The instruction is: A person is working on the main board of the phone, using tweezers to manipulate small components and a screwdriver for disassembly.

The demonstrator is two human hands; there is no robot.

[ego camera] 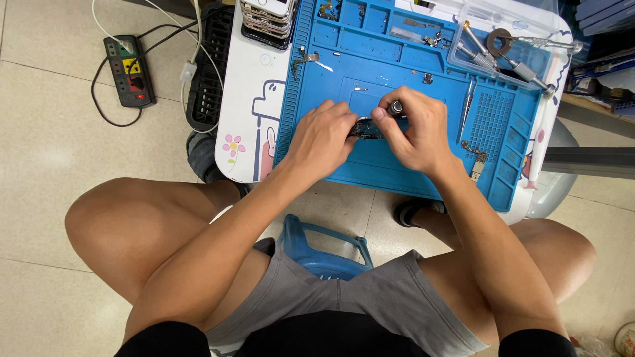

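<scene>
At the middle of the blue mat (pixel 397 173), the left hand (pixel 322 136) pinched a small dark part (pixel 366 128) while the right hand (pixel 418 129) gripped a screwdriver (pixel 395 108), apparently mid-fastening, which called for steady, fine pressure.

Your left hand (pixel 324 135) and right hand (pixel 413 129) meet over the blue mat (pixel 397 168) on the tabletop (pixel 248 99), both pinching a small dark part (pixel 366 127). Your right grip also holds a screwdriver (pixel 395 107). Tweezers (pixel 466 109) lie just right.

Head camera, steeply downward, close
</scene>
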